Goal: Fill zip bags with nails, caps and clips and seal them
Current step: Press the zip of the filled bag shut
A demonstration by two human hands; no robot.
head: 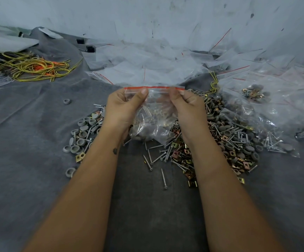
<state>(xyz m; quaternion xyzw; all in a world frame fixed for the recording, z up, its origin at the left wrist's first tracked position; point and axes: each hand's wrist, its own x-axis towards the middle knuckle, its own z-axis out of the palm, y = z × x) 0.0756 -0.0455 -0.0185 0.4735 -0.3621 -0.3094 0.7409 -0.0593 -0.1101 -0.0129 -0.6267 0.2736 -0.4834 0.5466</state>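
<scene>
A clear zip bag (154, 122) with a red strip along its top hangs upright above the grey cloth, part filled with nails, grey caps and brass clips. My left hand (124, 106) pinches the bag's top edge near the left end, thumb in front. My right hand (185, 104) pinches the same edge near the right end. Below and to the right lies a loose heap of nails (158, 155), brass clips (236, 159) and grey caps (82, 135).
A pile of empty zip bags (147, 68) lies behind the hands against the wall. Filled bags (267, 110) are stacked at the right. Yellow and orange wire ties (32, 67) lie at the far left. A grey cloth (29, 160) covers the work surface.
</scene>
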